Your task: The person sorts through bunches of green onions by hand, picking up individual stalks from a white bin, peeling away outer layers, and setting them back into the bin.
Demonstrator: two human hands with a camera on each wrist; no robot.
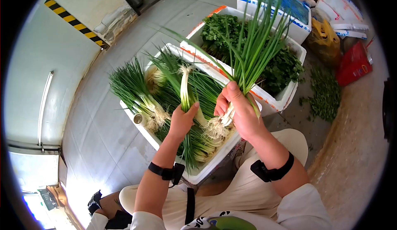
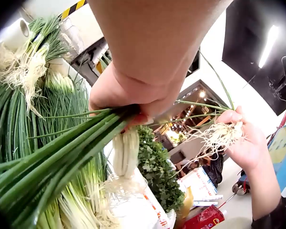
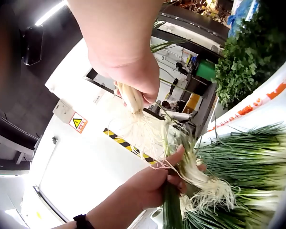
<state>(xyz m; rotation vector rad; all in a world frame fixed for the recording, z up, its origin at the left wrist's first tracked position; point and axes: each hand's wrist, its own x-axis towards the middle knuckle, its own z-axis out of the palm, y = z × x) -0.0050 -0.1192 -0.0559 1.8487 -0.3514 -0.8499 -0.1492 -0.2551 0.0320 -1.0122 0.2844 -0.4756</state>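
Note:
My left hand (image 1: 181, 120) grips a bunch of green onions (image 1: 185, 87), its white root ends up and its green leaves hanging down below the fist. Raised to the right of it, my right hand (image 1: 245, 113) holds a second bunch of green onions (image 1: 258, 50) by the white stalks. Those leaves fan upward, and the pale roots (image 3: 139, 131) dangle beneath the fist. Under both hands stands a white foam box (image 1: 210, 169) filled with more green onions (image 1: 202, 145). On its left side lie a rooty bunch (image 1: 151, 106) and a pale roll (image 1: 139, 119).
Behind, a second foam box (image 1: 292, 91) holds leafy greens (image 1: 225, 27). Beyond it is a box with blue plastic (image 1: 275, 2). To the right are a yellow plastic bag (image 1: 324, 35), a red box (image 1: 353, 64) and loose greens (image 1: 324, 93) on the floor.

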